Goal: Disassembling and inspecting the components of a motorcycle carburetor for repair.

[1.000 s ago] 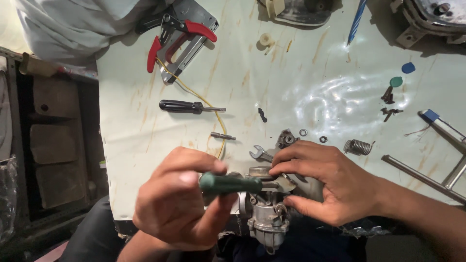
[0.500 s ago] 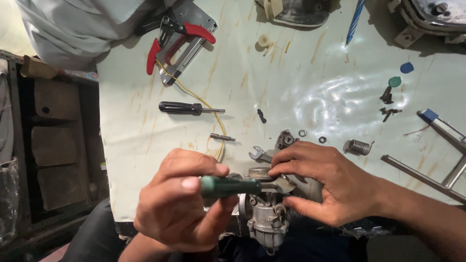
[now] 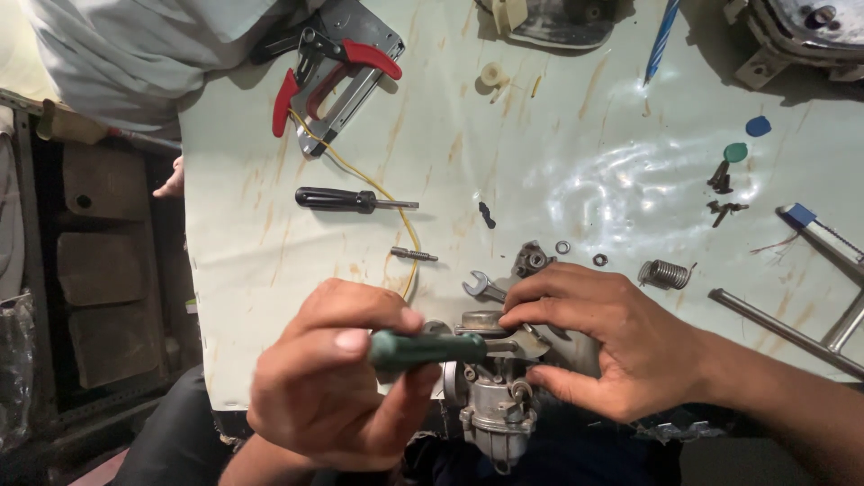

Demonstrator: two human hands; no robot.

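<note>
Fingers [image 3: 360, 346] grip green screwdriver [image 3: 423, 346]; stained pale table [image 3: 270, 261].

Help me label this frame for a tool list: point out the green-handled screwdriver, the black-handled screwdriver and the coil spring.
green-handled screwdriver [image 3: 423, 347], head view, on its handle.
black-handled screwdriver [image 3: 335, 199], head view, on its black grip.
coil spring [image 3: 664, 274], head view, mid-coil.

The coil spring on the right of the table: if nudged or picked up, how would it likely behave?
The coil spring lies on its side on the smooth pale table, so a nudge would probably roll it. Its small open wire coils suggest it is light and would give slightly when squeezed. It lies apart from both hands.
</note>
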